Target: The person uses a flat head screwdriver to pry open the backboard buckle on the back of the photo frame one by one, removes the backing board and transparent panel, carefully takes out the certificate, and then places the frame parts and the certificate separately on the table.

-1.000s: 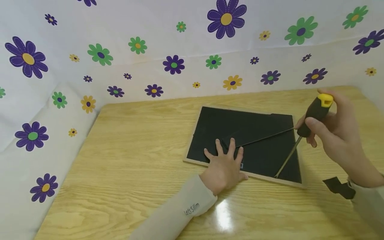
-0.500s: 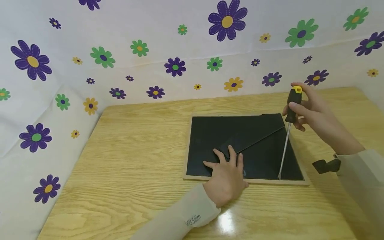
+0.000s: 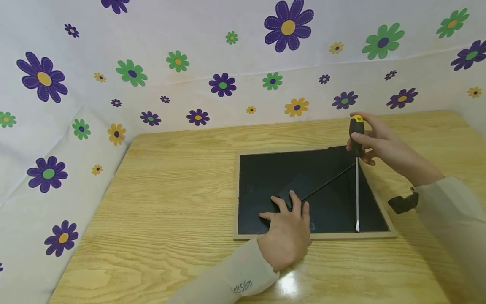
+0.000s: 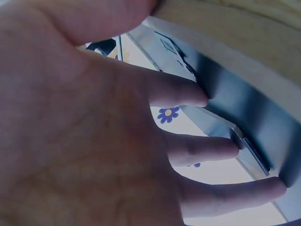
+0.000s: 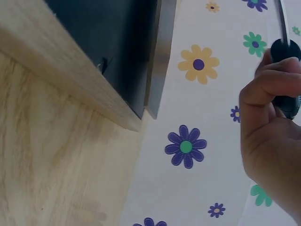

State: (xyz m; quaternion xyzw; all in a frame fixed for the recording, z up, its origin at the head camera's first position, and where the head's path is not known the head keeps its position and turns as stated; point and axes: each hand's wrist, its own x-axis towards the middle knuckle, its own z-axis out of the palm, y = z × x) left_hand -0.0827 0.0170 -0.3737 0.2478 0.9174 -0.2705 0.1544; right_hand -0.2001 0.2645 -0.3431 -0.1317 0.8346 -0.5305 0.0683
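A picture frame lies face down, with a pale wooden rim [image 3: 237,194] and a black backing board [image 3: 256,181]. A black stand leg [image 3: 303,183] lies slantwise across the board. My left hand [image 3: 286,238] rests on the frame's near side, fingers spread over the board and touching the leg's lower end. In the left wrist view, the fingertips [image 4: 277,186] touch the dark board. My right hand [image 3: 385,147] grips the black and yellow handle of a screwdriver [image 3: 357,190], held nearly upright. Its flat tip is at the near rim's inner edge, right of my left hand.
The frame lies on a light wood-grain table [image 3: 171,202]. Behind it and along the left side hangs a white sheet [image 3: 171,25] printed with purple, green and yellow flowers. A dark strap piece [image 3: 402,204] sticks out at the right cuff.
The screwdriver has gone from slanted to nearly upright as my right hand moved left. The frame has turned slightly and sits a little lower in view. My left hand stays on the board.
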